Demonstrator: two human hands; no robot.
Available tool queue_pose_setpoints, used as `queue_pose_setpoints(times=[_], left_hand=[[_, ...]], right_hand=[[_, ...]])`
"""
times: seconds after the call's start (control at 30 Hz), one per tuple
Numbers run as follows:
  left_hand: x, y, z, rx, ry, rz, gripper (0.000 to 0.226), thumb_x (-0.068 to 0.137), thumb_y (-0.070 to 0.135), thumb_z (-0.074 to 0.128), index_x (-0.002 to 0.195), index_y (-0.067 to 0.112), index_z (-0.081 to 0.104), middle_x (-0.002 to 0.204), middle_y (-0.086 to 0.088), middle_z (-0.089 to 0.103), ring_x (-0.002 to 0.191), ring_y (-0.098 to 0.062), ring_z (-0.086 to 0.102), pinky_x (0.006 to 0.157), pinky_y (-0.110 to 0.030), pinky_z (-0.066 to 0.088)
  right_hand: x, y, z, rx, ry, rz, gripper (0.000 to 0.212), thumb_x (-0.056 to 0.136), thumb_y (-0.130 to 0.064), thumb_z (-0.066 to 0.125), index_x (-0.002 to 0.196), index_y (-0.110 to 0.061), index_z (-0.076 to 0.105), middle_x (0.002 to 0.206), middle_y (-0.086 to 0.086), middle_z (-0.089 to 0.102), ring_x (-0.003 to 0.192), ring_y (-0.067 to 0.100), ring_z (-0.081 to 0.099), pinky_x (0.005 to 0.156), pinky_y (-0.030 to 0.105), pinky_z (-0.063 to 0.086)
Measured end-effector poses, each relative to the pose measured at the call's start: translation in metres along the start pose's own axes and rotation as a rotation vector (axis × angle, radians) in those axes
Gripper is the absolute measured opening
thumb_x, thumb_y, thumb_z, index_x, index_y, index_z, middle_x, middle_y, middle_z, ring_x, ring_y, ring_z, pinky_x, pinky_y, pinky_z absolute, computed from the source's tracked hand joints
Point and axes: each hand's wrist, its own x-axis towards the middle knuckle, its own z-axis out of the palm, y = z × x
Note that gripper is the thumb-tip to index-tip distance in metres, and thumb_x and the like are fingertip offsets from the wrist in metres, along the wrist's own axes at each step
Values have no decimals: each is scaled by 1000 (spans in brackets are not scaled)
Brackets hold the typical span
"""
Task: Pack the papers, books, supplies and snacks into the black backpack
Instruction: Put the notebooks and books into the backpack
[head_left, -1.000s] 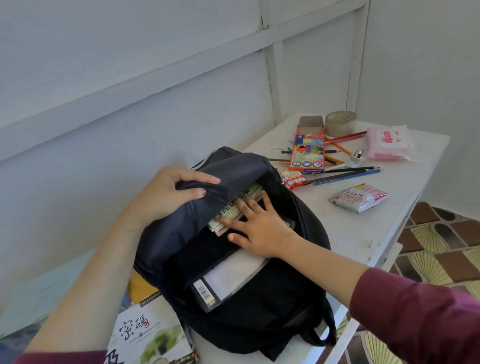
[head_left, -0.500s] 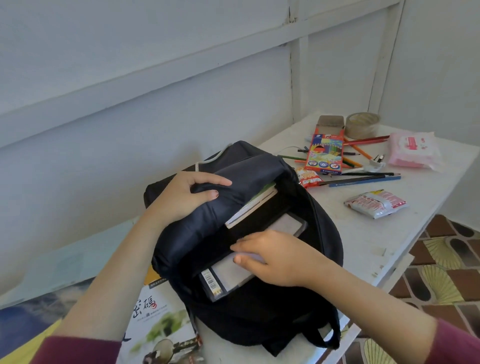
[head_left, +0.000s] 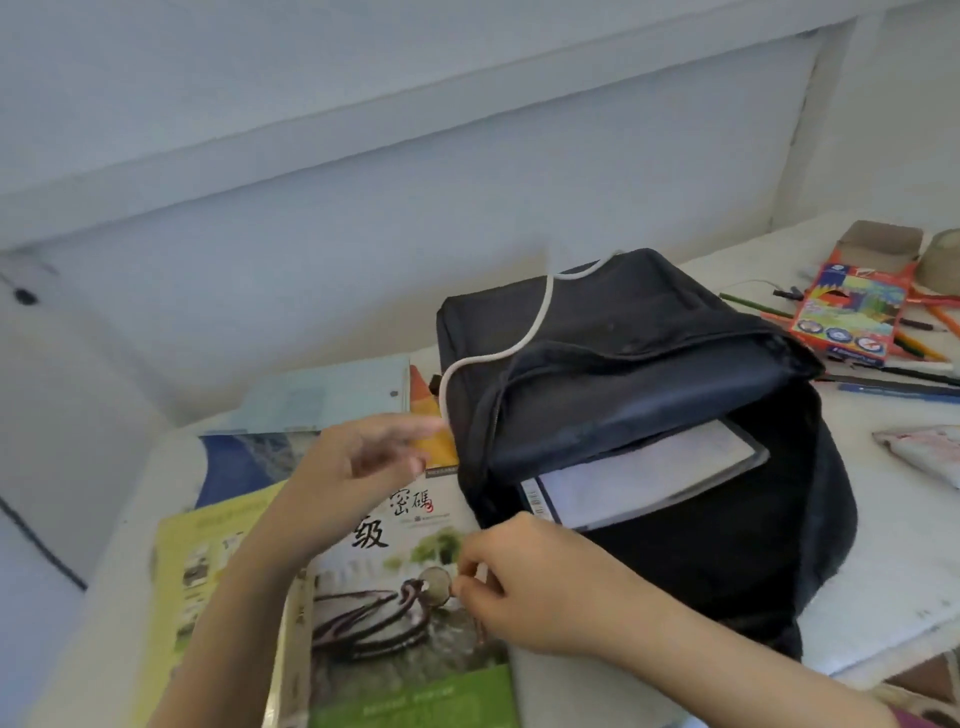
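The black backpack (head_left: 675, 395) lies open on the white table (head_left: 883, 582), with a grey-white book (head_left: 644, 483) sticking out of its mouth. Left of it lies a stack of books; the top one (head_left: 395, 613) has a white and green cover with black characters. My left hand (head_left: 358, 467) hovers above that stack, fingers spread and empty. My right hand (head_left: 524, 582) rests at the right edge of the top book, fingertips pinched at the cover; whether it grips the edge is unclear.
A yellow-green book (head_left: 208, 571), a blue one (head_left: 244, 462) and a pale blue folder (head_left: 332, 395) lie under and behind the top book. A coloured pencil box (head_left: 847, 317), loose pencils (head_left: 914, 384) and a snack packet (head_left: 924, 452) sit right of the backpack.
Both hands have left the backpack and moved left to the book stack. The flap is no longer held up, and the view has swung left.
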Motion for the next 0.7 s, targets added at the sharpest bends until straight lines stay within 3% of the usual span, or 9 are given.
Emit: queue_pose_setpoints(times=[0.13, 0.2, 0.27, 0.33, 0.4, 0.47, 0.57, 0.63, 0.7], left_hand=[[-42, -36, -9, 197, 293, -118, 43, 81, 1, 67, 96, 41, 63, 105, 10, 65, 95, -2, 60, 88, -22, 48], [-57, -43, -1, 333, 486, -101, 45, 73, 1, 73, 99, 36, 62, 115, 4, 59, 99, 0, 53, 91, -26, 43], [-69, -49, 6, 544, 591, -125, 50, 67, 5, 79, 106, 31, 64, 126, -6, 52, 112, -12, 44, 96, -33, 34], [-78, -57, 11, 589, 565, -222, 52, 70, 10, 78, 110, 39, 61, 138, -14, 43, 128, -27, 36, 102, -43, 29], [-85, -57, 16, 482, 488, -326, 45, 80, 15, 70, 105, 51, 56, 144, -16, 37, 135, -26, 31, 105, -41, 29], [-90, -54, 20, 474, 441, -374, 37, 88, 18, 60, 106, 50, 58, 145, -16, 38, 137, -25, 30, 102, -38, 33], [-93, -51, 23, 646, 401, -385, 35, 91, 14, 51, 116, 37, 60, 135, -15, 51, 123, -31, 50, 83, -37, 42], [-95, -50, 22, 694, 435, -316, 36, 88, 7, 51, 115, 28, 63, 121, -14, 62, 97, -34, 63, 70, -36, 41], [-97, -47, 15, 680, 470, -288, 36, 88, 3, 50, 116, 23, 63, 109, -7, 68, 81, -26, 62, 64, -30, 36]], right_hand=[[5, -6, 20, -19, 45, 84, 30, 95, -39, 42, 99, -11, 50, 90, 8, 60, 86, 28, 58, 64, 34, 44], [7, -9, 26, -45, 72, 120, 26, 95, -39, 41, 100, -14, 45, 92, 7, 58, 89, 28, 57, 62, 32, 36], [8, -11, 31, -71, 74, 139, 26, 96, -37, 41, 108, -14, 43, 98, 7, 60, 92, 28, 58, 61, 31, 35], [9, -13, 37, -77, 69, 142, 26, 95, -35, 43, 112, -16, 39, 99, 7, 61, 92, 28, 59, 60, 31, 34], [8, -13, 39, -70, 52, 149, 26, 94, -35, 44, 113, -18, 37, 96, 6, 59, 88, 27, 58, 57, 32, 34], [7, -13, 40, -58, 42, 154, 28, 94, -35, 45, 114, -18, 37, 90, 5, 52, 79, 25, 51, 55, 32, 34], [5, -14, 41, -40, 48, 165, 29, 93, -36, 46, 115, -20, 37, 92, 5, 49, 78, 24, 46, 61, 32, 36], [4, -16, 41, -20, 45, 177, 27, 92, -37, 48, 112, -21, 39, 95, 6, 52, 84, 24, 52, 63, 31, 37], [2, -17, 42, -2, 45, 180, 25, 91, -36, 48, 109, -21, 40, 94, 4, 54, 83, 23, 52, 61, 31, 37]])
